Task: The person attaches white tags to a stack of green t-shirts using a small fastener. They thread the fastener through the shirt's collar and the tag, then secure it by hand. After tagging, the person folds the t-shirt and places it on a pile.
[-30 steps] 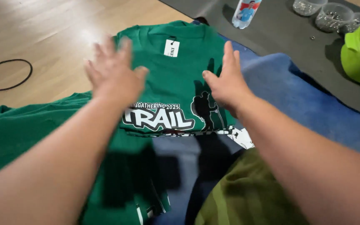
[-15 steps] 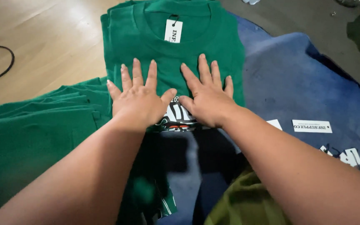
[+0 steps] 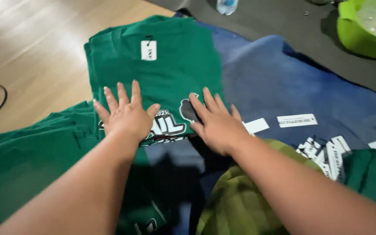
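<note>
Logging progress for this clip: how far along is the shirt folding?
Done: the green T-shirt lies folded into a rectangle. In hand: left hand and right hand press flat on its lower edge. Left: loose green shirts beside it look unfolded.

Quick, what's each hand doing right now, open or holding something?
Left hand: open, flat on the folded green T-shirt, holding nothing.
Right hand: open, flat on the same shirt's lower edge, holding nothing.
</note>
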